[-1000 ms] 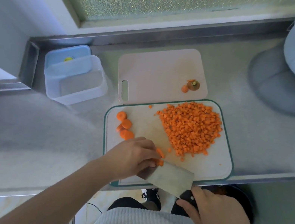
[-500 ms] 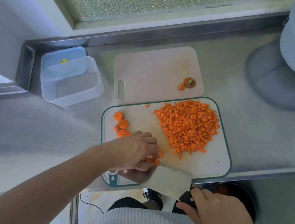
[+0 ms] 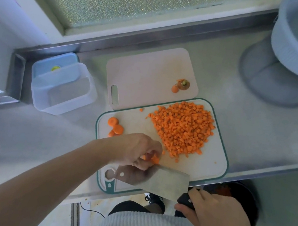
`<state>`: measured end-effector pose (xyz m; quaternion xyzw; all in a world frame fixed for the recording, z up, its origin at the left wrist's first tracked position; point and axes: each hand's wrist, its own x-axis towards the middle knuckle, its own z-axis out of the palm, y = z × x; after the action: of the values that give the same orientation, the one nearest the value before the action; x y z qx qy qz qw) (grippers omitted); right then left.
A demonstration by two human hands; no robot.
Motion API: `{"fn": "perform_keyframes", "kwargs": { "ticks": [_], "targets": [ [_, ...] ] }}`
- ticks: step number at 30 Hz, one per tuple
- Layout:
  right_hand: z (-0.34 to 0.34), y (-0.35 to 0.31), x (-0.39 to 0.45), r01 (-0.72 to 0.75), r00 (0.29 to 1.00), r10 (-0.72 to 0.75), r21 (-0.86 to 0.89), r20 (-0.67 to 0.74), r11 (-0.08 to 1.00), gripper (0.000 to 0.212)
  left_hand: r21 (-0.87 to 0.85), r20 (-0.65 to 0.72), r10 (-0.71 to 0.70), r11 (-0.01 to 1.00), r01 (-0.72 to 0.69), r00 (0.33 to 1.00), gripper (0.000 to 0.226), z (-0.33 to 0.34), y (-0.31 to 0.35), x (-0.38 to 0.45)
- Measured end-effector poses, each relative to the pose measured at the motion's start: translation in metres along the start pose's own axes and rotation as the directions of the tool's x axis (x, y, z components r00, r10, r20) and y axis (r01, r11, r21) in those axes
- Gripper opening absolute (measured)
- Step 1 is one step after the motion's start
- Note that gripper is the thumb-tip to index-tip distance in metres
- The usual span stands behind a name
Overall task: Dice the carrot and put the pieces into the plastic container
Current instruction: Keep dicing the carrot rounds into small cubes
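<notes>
Cleaver [image 3: 154, 181] now farther left, beside the carrot strips [image 3: 153, 158].

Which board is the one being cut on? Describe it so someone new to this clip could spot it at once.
On the steel counter below the window, two boards lie touching. The cutting board is the nearer one, at the counter's front edge, under the diced carrot and the cleaver. Its green rim sets it apart from the plain pinkish board behind it.
</notes>
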<state>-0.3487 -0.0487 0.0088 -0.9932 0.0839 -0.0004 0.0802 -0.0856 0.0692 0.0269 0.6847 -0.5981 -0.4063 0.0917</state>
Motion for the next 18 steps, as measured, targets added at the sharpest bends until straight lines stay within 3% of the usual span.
{"fn": "perform_keyframes", "kwargs": {
  "ticks": [5, 12, 18],
  "targets": [
    [0.002, 0.005, -0.003, -0.009, 1.000, 0.009, -0.016, 0.017, 1.000, 0.070, 0.050, 0.043, 0.112, 0.992, -0.115, 0.993, 0.019, 0.010, 0.001, 0.000],
    [0.002, 0.005, 0.002, 0.024, 1.000, -0.024, 0.012, 0.002, 1.000, 0.068, 0.013, 0.084, -0.110, 0.994, 0.110, 0.990, 0.063, 0.014, 0.005, -0.002],
    [-0.004, 0.011, -0.007, 0.011, 1.000, -0.010, 0.041, -0.030, 0.999, 0.072, 0.020, -0.056, -0.072, 0.997, 0.074, 0.996, 0.062, 0.012, -0.011, 0.004]
  ]
}}
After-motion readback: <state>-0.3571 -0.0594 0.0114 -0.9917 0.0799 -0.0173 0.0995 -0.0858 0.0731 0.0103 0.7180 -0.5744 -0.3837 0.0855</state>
